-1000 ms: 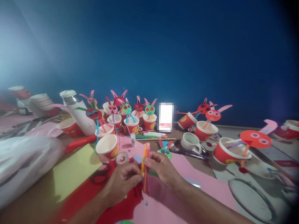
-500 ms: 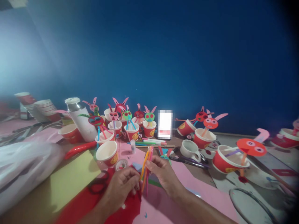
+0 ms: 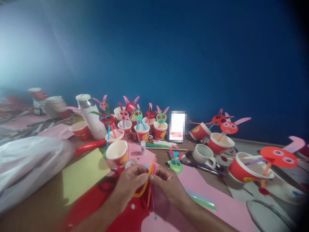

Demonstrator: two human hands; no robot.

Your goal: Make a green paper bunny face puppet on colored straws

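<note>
My left hand (image 3: 131, 182) pinches a yellow straw (image 3: 139, 194), which curves back below the fingers. Opposite it, my right hand (image 3: 169, 183) is closed on the small bundle, where an orange straw (image 3: 149, 196) and a pink straw (image 3: 153, 203) hang down. The fingertips of both hands nearly meet, and they hide the middle of the bundle. Beneath the hands lie red paper (image 3: 120, 211) and pink paper (image 3: 166, 214). A roll of tape (image 3: 130, 163) is partly hidden behind my left hand. Just beyond my right hand lies a green paper rabbit face (image 3: 176, 165).
Paper cups (image 3: 117, 153) with paper rabbit figures line the back and right. A white mug (image 3: 204, 155), pens (image 3: 205, 168), a glue bottle (image 3: 143, 147) and a white flask (image 3: 93, 120) stand or lie about. Dark scissors (image 3: 108, 180) and a plastic bag (image 3: 36, 158) are left.
My left hand has moved up to the top part of the straws, close to my right hand. The yellow straw was straight and is now bent. The view has shifted slightly left.
</note>
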